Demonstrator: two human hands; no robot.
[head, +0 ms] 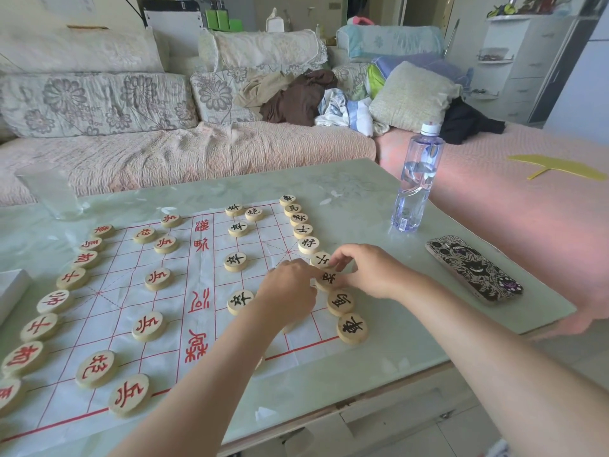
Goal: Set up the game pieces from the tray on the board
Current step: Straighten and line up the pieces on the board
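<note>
A white paper board with red grid lines lies on the table. Round wooden pieces with red characters line its left side, such as one red piece at the near corner. Black-lettered pieces run down the right edge. My left hand rests over the board beside a black piece, fingertips touching its left rim. My right hand pinches the neighbouring black piece just beyond it, fingers on its right rim. A piece under my left hand is mostly hidden. No tray is clearly in view.
A clear water bottle stands at the table's far right. A phone in a patterned case lies near the right edge. A clear cup stands at the far left. A white box edge shows at left. A sofa sits behind.
</note>
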